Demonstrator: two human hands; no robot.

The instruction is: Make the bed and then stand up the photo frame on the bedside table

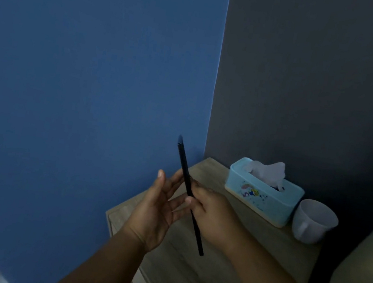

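Thin black photo frame [190, 194] held edge-on above the light wood bedside table [209, 267], left of the pale blue tissue box [264, 194]: right hand [211, 215] clamped on it, left hand [158, 206] open, fingertips steadying, probably to reach the back stand.

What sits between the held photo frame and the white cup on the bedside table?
In the head view, the light blue tissue box stands between the photo frame and the white cup.

Both my forearms reach forward, bare. My left hand [158, 207] is open, palm facing right, fingers spread and thumb up. My right hand [212, 212] is curled closed around the thin dark photo frame [190, 194], seen edge-on.
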